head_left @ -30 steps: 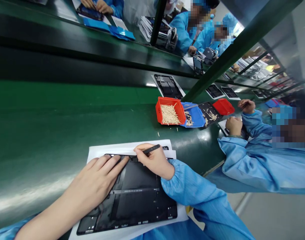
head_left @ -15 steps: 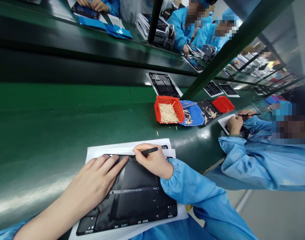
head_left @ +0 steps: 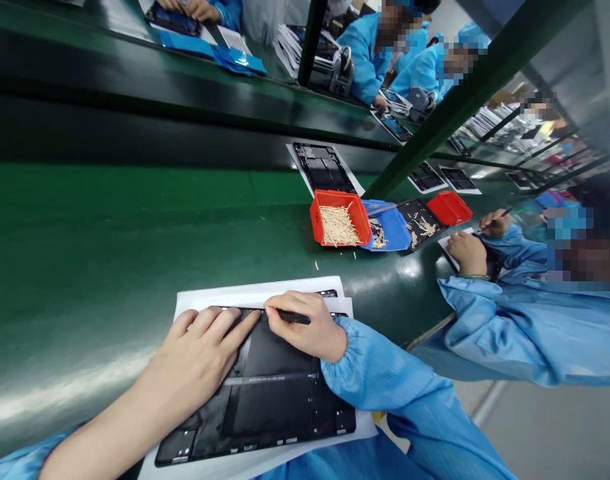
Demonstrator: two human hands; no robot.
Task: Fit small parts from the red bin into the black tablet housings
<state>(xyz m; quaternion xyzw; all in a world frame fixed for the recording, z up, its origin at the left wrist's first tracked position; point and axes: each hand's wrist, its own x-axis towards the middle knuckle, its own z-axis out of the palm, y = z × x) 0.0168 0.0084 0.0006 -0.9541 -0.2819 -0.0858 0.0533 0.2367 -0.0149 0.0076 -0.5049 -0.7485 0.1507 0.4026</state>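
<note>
A black tablet back panel (head_left: 275, 400) lies on white paper sheets (head_left: 219, 297) at the near edge of the green bench. My left hand (head_left: 197, 360) rests flat on the panel's upper left part, fingers stretched toward its top edge. My right hand (head_left: 305, 327) is closed around a thin black stylus-like tool (head_left: 292, 317), whose tip touches the panel's top edge just beside my left fingertips. The tool lies nearly level across my fingers.
A red bin (head_left: 339, 220) of pale small sticks, a blue bin (head_left: 387, 227), a black tray (head_left: 419, 222) and another red bin (head_left: 449, 207) stand to the right. A co-worker in a blue coat (head_left: 515, 320) works there. More panels (head_left: 325, 167) ride the green belt (head_left: 109, 220).
My right hand has tipped the tool down from a raised slant to nearly level, its tip staying at the panel's top edge. The panel on the belt has drifted left. The co-worker's far hand has shifted.
</note>
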